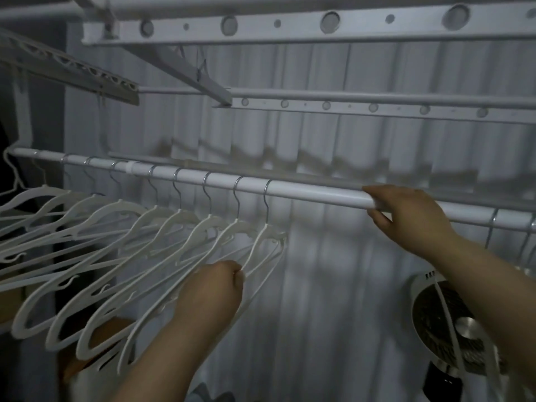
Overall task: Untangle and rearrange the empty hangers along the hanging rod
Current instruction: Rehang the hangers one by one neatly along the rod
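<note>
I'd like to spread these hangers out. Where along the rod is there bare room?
The rod is bare between the last hanger of the left bunch, which the left hand grips, and the right hand holding the rod. Left of that, hangers crowd it; more hooks hang beyond the right hand.

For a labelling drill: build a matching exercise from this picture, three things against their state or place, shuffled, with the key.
Column one:
1. left hand
2. right hand
3. fan

Column two:
A. grips the hanging rod
B. sits low on the right
C. grips a white hanger

Pairs: 1-C; 2-A; 3-B
</note>
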